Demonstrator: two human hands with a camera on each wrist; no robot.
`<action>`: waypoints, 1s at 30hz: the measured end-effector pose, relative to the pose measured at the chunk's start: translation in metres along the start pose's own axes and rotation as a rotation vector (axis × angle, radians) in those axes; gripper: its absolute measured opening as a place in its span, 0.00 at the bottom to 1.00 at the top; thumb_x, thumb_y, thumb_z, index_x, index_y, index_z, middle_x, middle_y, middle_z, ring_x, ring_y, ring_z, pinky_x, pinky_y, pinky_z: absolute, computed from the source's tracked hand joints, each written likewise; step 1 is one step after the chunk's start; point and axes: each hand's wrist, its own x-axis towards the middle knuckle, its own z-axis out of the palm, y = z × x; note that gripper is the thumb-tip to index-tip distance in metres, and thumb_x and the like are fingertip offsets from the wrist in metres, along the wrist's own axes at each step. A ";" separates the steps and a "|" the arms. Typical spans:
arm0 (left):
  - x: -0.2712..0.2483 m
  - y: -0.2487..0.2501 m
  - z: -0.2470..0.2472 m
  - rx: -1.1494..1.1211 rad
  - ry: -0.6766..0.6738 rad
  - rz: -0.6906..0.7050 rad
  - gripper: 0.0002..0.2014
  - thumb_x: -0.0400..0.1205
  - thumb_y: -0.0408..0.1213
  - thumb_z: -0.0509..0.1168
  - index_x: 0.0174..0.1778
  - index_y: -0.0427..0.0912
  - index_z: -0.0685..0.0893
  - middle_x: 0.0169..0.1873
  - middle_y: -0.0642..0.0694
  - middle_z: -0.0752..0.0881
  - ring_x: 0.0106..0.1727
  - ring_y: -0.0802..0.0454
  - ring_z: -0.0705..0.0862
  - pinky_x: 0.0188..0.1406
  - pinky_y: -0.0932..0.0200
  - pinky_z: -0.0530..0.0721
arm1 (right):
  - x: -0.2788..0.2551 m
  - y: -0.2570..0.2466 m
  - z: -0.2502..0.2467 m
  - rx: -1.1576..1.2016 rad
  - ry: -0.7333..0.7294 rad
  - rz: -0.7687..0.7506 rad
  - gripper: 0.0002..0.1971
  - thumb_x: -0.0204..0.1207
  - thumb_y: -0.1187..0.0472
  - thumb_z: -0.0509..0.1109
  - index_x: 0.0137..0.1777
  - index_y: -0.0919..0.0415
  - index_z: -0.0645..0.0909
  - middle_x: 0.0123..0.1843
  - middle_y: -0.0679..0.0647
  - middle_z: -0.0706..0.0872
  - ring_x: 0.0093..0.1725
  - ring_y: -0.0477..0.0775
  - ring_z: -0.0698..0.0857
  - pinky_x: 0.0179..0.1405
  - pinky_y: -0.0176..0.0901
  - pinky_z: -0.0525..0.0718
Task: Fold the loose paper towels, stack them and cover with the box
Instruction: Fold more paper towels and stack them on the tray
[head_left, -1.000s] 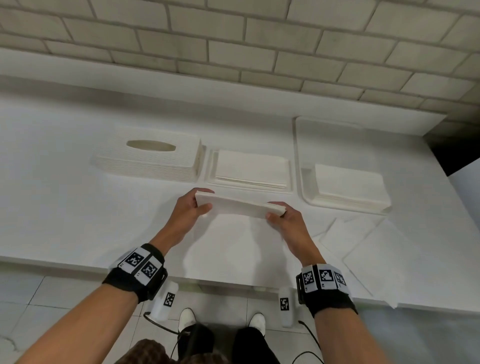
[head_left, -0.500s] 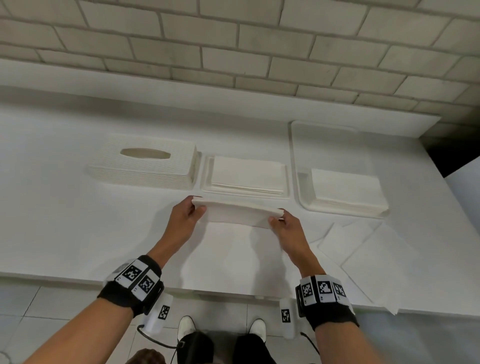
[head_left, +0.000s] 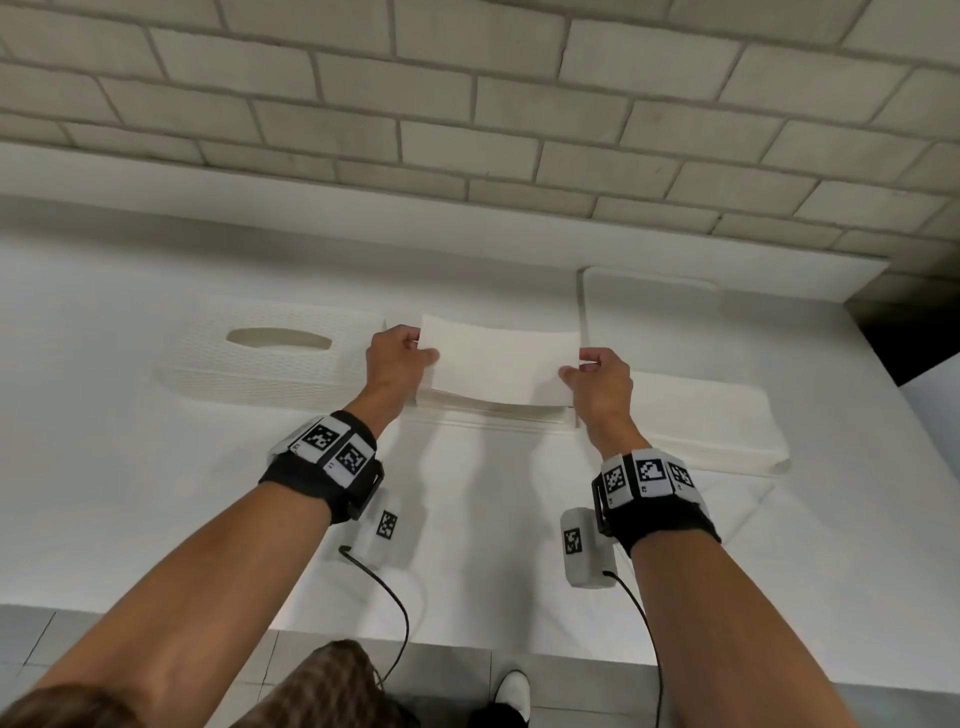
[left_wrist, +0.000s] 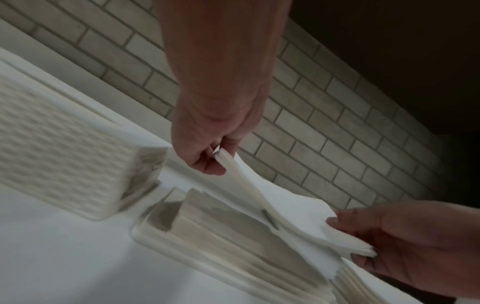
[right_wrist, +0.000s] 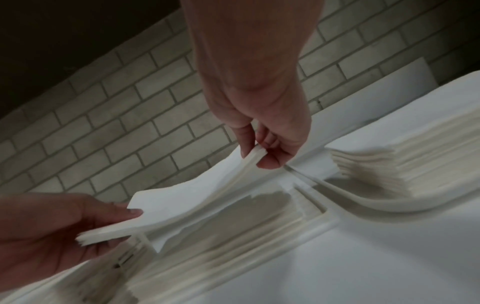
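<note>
While the left hand (head_left: 397, 358) pinches one end of a folded paper towel (head_left: 498, 366) and the right hand (head_left: 600, 382) pinches the other, the towel hangs just above the stack (head_left: 488, 408) in the tray. The box (head_left: 270, 364) sits left on the white counter (head_left: 104, 467), below a brick wall (head_left: 467, 104).

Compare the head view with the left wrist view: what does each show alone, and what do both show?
Head only: the oval slot in the box top, the wristbands, and the towel pile on the right tray.
Left wrist only: the folded towel's layered edge, pinched by the left hand.
Both: both hands, including the right hand, holding that towel over the middle stack.
</note>
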 end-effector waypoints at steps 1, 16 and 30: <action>0.001 -0.001 0.003 0.021 0.005 -0.004 0.11 0.73 0.27 0.73 0.51 0.38 0.86 0.47 0.42 0.86 0.50 0.47 0.84 0.60 0.50 0.84 | 0.002 0.001 0.002 -0.013 -0.001 0.016 0.18 0.77 0.65 0.72 0.66 0.62 0.78 0.53 0.54 0.81 0.50 0.53 0.81 0.46 0.42 0.75; 0.015 -0.023 0.026 0.233 0.045 0.003 0.14 0.75 0.32 0.73 0.57 0.39 0.86 0.44 0.48 0.87 0.43 0.52 0.84 0.41 0.59 0.79 | 0.033 0.035 0.024 -0.161 0.011 0.067 0.16 0.75 0.64 0.73 0.63 0.61 0.80 0.58 0.60 0.88 0.56 0.60 0.87 0.62 0.57 0.84; -0.029 0.005 0.049 0.340 0.055 0.352 0.20 0.80 0.30 0.66 0.70 0.41 0.78 0.63 0.42 0.78 0.65 0.42 0.77 0.65 0.50 0.77 | 0.008 0.032 -0.030 -0.014 0.233 -0.093 0.13 0.79 0.66 0.69 0.62 0.65 0.82 0.54 0.58 0.84 0.49 0.49 0.81 0.53 0.39 0.80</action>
